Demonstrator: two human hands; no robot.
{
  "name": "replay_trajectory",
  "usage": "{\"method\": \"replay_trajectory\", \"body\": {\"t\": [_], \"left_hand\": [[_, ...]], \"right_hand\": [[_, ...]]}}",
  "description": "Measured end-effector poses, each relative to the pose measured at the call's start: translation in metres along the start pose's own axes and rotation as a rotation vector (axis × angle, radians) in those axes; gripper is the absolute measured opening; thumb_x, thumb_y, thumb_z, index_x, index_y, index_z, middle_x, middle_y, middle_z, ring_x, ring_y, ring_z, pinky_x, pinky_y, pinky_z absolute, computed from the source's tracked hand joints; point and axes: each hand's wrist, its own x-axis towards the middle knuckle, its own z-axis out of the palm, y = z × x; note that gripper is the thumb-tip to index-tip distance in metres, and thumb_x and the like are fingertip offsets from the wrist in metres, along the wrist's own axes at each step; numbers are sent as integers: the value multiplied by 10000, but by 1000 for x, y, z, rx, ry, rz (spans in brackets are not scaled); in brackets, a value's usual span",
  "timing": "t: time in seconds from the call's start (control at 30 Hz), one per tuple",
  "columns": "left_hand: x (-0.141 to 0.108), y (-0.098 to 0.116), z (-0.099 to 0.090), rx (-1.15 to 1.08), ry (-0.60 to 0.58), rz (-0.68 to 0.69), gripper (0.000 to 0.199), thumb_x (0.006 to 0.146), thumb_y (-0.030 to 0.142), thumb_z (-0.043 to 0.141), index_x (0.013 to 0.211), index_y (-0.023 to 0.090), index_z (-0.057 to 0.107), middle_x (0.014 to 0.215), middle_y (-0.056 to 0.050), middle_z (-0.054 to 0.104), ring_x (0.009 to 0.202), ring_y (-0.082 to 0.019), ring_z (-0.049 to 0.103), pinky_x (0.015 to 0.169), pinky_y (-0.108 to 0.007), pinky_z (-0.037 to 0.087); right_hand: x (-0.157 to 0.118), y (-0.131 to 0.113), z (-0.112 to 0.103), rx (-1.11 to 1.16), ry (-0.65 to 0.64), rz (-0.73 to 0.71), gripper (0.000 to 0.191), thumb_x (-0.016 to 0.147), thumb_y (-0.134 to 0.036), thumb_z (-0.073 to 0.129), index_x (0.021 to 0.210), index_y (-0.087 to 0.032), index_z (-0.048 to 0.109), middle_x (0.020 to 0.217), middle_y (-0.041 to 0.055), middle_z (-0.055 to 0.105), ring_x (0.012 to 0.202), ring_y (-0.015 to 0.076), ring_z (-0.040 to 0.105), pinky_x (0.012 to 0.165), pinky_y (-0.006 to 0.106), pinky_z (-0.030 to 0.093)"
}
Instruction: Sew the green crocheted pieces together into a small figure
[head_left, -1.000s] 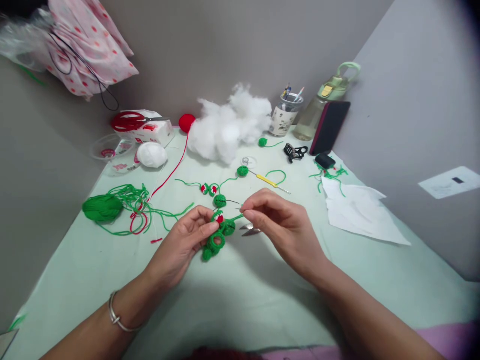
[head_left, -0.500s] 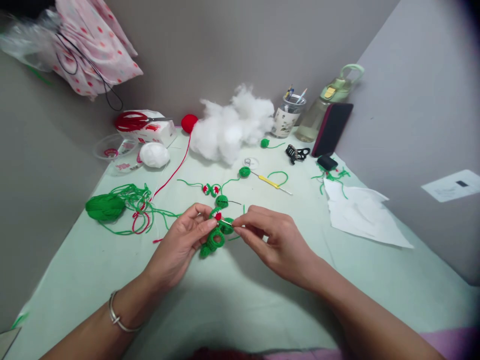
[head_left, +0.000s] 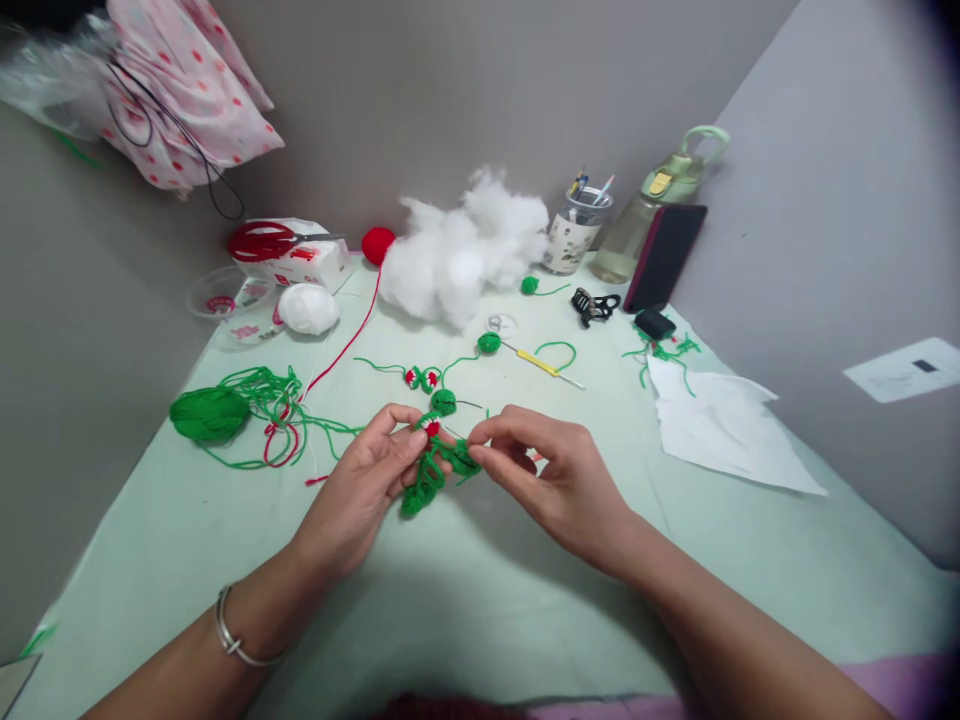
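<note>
A small green crochet piece (head_left: pixel 424 490) with a red and white patch hangs from my left hand (head_left: pixel 367 480), whose thumb and fingers pinch it near the patch. My right hand (head_left: pixel 555 480) is just to its right, thumb and forefinger pressed together on a thin needle that points toward the patch; the needle is hard to make out. Just beyond the piece lies a green crochet ball (head_left: pixel 443 402) with a dark needle-like strand. Two small red, white and green pieces (head_left: pixel 421 379) lie farther back.
Green yarn (head_left: pixel 210 413) lies at the left. White stuffing (head_left: pixel 465 255), a red yarn ball (head_left: pixel 378 245) and a pen cup (head_left: pixel 574 235) stand behind. A yellow hook (head_left: pixel 538 362) lies right of centre, white paper (head_left: pixel 720 425) farther right.
The needle has shifted at the patch, and my right fingertips have moved slightly right and up. The green parts below the patch have turned and changed shape.
</note>
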Motion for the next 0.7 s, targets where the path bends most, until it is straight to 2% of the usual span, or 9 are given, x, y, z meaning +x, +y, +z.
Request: {"method": "replay_trajectory", "body": {"t": [0.1, 0.2, 0.33, 0.43, 0.57, 0.7], "left_hand": [[-1, -4, 1, 57, 3, 56, 297, 850, 401, 743, 987, 239, 535, 803, 18, 708, 681, -131, 648, 651, -232, 484], [-2, -7, 1, 149, 10, 123, 229, 884, 388, 706, 943, 233, 547, 774, 28, 674, 679, -120, 627, 629, -219, 447], [-3, -9, 0, 228, -21, 132, 166, 916, 371, 665, 935, 232, 578, 735, 44, 613, 648, -102, 588, 612, -214, 426], [-3, -9, -2, 225, -64, 103, 160, 922, 376, 654, 972, 236, 595, 775, 35, 621, 650, -103, 592, 609, -218, 438], [-3, -8, -3, 201, -108, 41, 196, 896, 381, 680, 993, 221, 620, 842, 7, 655, 673, -122, 622, 645, -245, 481], [-4, -7, -1, 208, -88, 45, 205, 882, 378, 698, 958, 205, 618, 815, 6, 632, 711, -126, 612, 648, -233, 476]], "right_hand": [[0, 3, 6, 46, -3, 61, 75, 912, -192, 629, 863, -176, 683, 666, -20, 579, 574, 93, 473, 543, 230, 374], [0, 3, 12, 118, -7, 125, 75, 905, -205, 633, 865, -175, 689, 654, -21, 587, 577, 97, 477, 542, 234, 368], [1, 2, 14, 272, 17, 238, 119, 897, -275, 660, 839, -170, 663, 640, -25, 568, 590, 103, 486, 549, 234, 382], [2, 4, 12, 303, 15, 214, 166, 889, -290, 680, 776, -175, 640, 684, -14, 569, 631, 111, 508, 575, 242, 410], [2, 7, 10, 247, 55, 131, 138, 874, -264, 710, 780, -183, 651, 864, 26, 632, 747, 132, 565, 619, 257, 434], [2, 8, 12, 312, -23, 226, 162, 876, -260, 699, 768, -175, 614, 756, 2, 632, 690, 122, 570, 596, 247, 426]]}}
